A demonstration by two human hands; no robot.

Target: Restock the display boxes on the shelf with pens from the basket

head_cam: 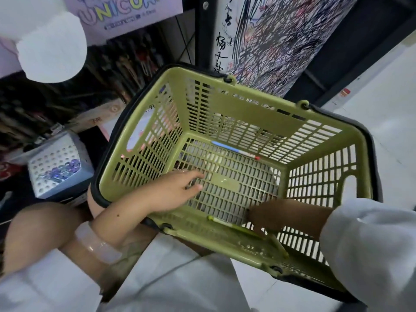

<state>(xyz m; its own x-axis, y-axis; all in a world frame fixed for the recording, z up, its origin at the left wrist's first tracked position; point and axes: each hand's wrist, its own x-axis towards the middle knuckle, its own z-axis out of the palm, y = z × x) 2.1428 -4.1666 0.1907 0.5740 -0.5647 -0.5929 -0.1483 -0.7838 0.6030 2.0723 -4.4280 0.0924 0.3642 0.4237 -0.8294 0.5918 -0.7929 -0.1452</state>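
The green plastic basket (245,104) is tilted toward me in front of the shelf. A blue pen with a red tip (234,150) lies on its floor by the far wall. A green pen (227,224) lies along the near wall. My left hand (177,190) reaches in over the left rim, fingers relaxed and spread above the floor, holding nothing. My right hand (283,217) is in shadow low inside the basket, its fingertips down on the green pen; whether they pinch it is unclear. A pale blue display box (56,154) with a holed top and several purple-capped pens sits on the shelf at left.
Dark rows of pens (126,61) fill the shelf behind the basket's left corner. A scribbled test-paper panel (281,37) and a black shelf post (203,30) stand behind the basket. White floor tiles (382,122) lie to the right. A bracelet (99,242) is on my left wrist.
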